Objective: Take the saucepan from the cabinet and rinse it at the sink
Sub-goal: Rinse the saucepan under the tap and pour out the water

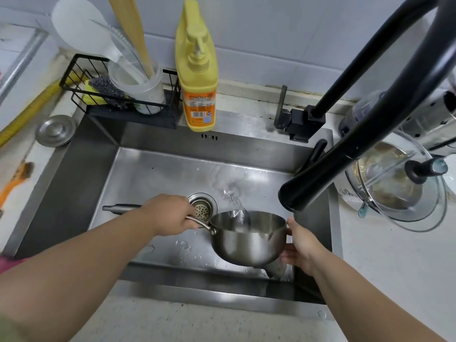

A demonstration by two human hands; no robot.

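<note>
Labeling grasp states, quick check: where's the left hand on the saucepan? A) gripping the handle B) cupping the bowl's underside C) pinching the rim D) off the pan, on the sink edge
A: the left hand is curled round the handle of the saucepan, held tilted over the sink, while the right hand supports the bowl's far side.
</note>
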